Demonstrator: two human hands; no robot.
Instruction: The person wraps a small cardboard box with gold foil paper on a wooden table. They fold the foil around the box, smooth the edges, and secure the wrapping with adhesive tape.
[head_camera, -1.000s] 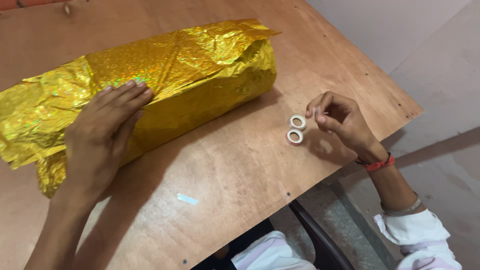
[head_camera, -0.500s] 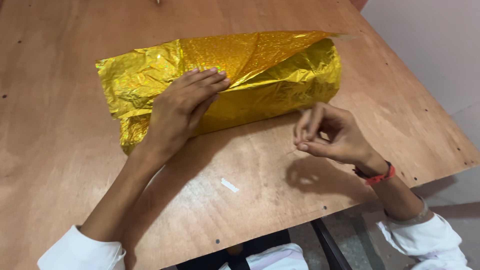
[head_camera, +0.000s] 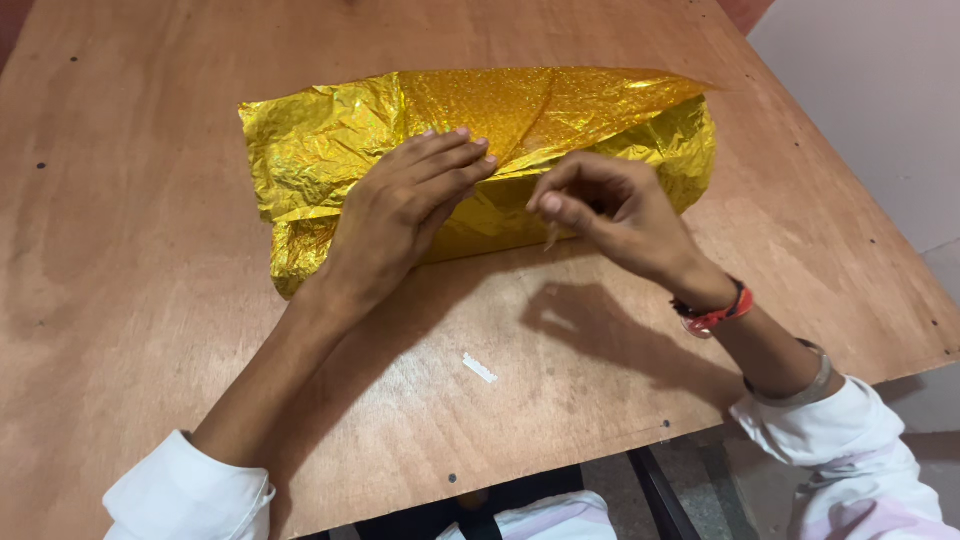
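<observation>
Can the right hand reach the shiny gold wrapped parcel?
Probably yes. The right hand hovers just in front of the gold-wrapped parcel, nothing between them; the left hand presses flat on the wrapping beside it.

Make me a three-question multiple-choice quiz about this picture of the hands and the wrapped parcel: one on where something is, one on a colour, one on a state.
1. Where does the left hand rest?
A. flat on the wrapped parcel
B. on the bare table
C. on the person's lap

2. What colour is the parcel's wrapping?
A. silver
B. shiny gold
C. plain red

3. How is the right hand held?
A. spread flat on the table
B. clenched round the parcel's end
C. raised in front of the parcel, fingers curled, thumb and finger pinched together

Answers:
1 A, its palm and fingers lie along the fold of the wrapping.
2 B, the crinkled foil is glittering gold all over.
3 C, it hovers above its own shadow on the table; what it pinches, if anything, is too small to tell.
</observation>
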